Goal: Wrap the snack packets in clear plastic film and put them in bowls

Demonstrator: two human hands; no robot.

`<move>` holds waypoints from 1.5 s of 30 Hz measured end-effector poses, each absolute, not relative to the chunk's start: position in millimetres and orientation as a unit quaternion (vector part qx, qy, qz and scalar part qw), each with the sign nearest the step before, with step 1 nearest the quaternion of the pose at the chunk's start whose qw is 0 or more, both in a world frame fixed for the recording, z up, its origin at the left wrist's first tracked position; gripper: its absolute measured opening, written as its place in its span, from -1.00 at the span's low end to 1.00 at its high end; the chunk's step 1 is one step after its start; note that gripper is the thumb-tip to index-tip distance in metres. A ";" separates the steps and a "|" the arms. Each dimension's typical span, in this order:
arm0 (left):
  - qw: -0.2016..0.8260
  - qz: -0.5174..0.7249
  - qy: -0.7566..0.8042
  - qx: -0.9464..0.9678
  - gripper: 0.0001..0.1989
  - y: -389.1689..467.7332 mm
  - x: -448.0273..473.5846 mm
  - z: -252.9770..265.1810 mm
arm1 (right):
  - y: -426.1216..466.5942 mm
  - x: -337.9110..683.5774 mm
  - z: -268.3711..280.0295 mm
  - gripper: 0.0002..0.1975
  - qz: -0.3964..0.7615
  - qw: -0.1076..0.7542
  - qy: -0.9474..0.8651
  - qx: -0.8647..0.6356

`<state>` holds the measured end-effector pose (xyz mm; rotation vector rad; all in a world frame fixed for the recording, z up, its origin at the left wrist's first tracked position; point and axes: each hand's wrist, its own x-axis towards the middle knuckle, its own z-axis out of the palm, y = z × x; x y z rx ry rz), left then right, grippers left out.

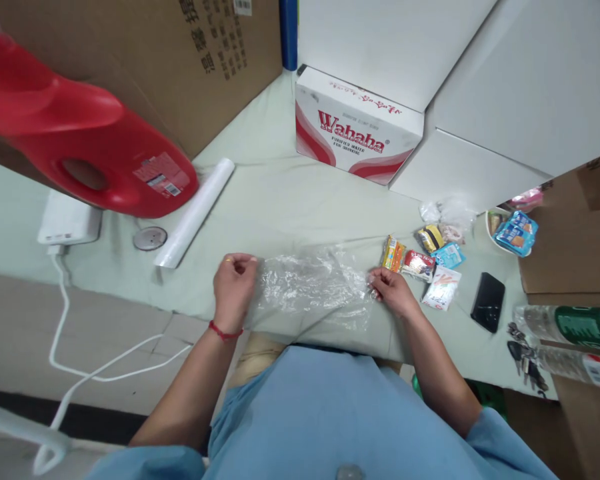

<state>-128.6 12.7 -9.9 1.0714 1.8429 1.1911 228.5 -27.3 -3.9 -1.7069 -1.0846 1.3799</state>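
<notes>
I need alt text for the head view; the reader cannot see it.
The left hand and right hand hold clear plastic by opposite ends at a table. Packets and a phone are to the right, a white roll and red jug to the left, a Wahaha box beyond.

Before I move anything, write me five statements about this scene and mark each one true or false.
1. The left hand pinches one end of the clear plastic. True.
2. Nothing holds the other end. False: the right hand pinches it.
3. The black phone lies between the white packet and the keys. True.
4. The white roll stands upright. False: the white roll lies flat.
5. A red band circles the right wrist. False: the red band is on the left wrist.
</notes>
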 end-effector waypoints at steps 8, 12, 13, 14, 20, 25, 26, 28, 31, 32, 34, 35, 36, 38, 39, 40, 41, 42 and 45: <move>0.092 0.307 0.485 0.813 -0.51 -10.4 -106.9 19.2 | -31.2 228.5 -8.4 -0.57 0.501 0.329 -0.465 -0.652; 0.128 0.257 0.461 0.839 -0.66 7.8 -79.7 4.8 | -30.4 228.0 -9.7 -0.54 0.488 0.331 -0.465 -0.660; 0.153 0.267 0.486 0.818 -0.74 16.9 -76.0 -1.0 | -30.9 227.9 -9.0 -0.53 0.489 0.336 -0.460 -0.661; 0.185 0.283 0.516 0.787 -0.76 27.3 -73.7 -6.7 | -31.7 227.6 -8.0 -0.52 0.494 0.341 -0.449 -0.662; 0.330 0.358 0.682 0.545 -0.79 80.7 -84.3 -21.2 | -48.1 227.6 -1.3 -0.43 0.543 0.359 -0.344 -0.677; 0.118 0.438 0.691 0.563 -0.70 50.8 -91.5 -10.2 | -68.1 245.7 4.8 -0.42 0.455 0.316 -0.421 -0.718; 0.103 0.434 0.673 0.590 -0.75 39.3 -89.2 -9.3 | -69.0 250.0 6.9 -0.43 0.405 0.312 -0.447 -0.734; 0.100 0.375 0.610 0.691 -0.77 18.0 -82.1 -11.3 | -64.9 255.1 11.5 -0.46 0.295 0.313 -0.491 -0.758; 0.120 0.240 0.549 0.792 -0.62 -2.0 -72.6 -22.6 | -44.2 249.0 15.9 -0.54 0.192 0.282 -0.560 -0.755; 0.123 0.202 0.549 0.802 -0.56 -5.2 -71.0 -27.1 | -34.5 243.5 16.2 -0.58 0.177 0.257 -0.586 -0.748; 0.119 0.147 0.560 0.807 -0.47 -8.0 -70.1 -34.3 | -12.5 230.6 16.0 -0.59 0.165 0.184 -0.631 -0.735; 0.116 0.128 0.566 0.806 -0.44 -8.3 -70.2 -36.5 | -0.6 224.9 16.1 -0.59 0.165 0.138 -0.649 -0.730; 0.112 0.113 0.570 0.806 -0.42 -8.4 -70.3 -37.5 | 11.8 220.8 16.9 -0.62 0.172 0.092 -0.664 -0.722; 0.110 0.090 0.577 0.804 -0.41 -8.4 -69.9 -36.9 | 38.9 219.4 21.2 -0.71 0.196 0.026 -0.690 -0.696; 0.112 0.082 0.580 0.803 -0.40 -8.5 -69.3 -35.9 | 53.7 222.5 24.7 -0.75 0.211 0.015 -0.704 -0.677; 0.114 0.077 0.582 0.801 -0.40 -8.5 -68.5 -34.8 | 69.2 227.7 28.9 -0.77 0.225 0.016 -0.718 -0.658; 0.117 0.075 0.584 0.800 -0.39 -8.4 -67.8 -34.0 | 85.2 234.5 33.4 -0.77 0.236 0.024 -0.730 -0.641; 0.120 0.077 0.586 0.798 -0.38 -8.0 -67.5 -33.4 | 100.8 242.2 38.0 -0.77 0.240 0.030 -0.739 -0.629; 0.145 0.095 0.597 0.784 -0.36 -5.1 -70.2 -32.1 | 136.3 263.0 49.5 -0.72 0.178 0.044 -0.724 -0.665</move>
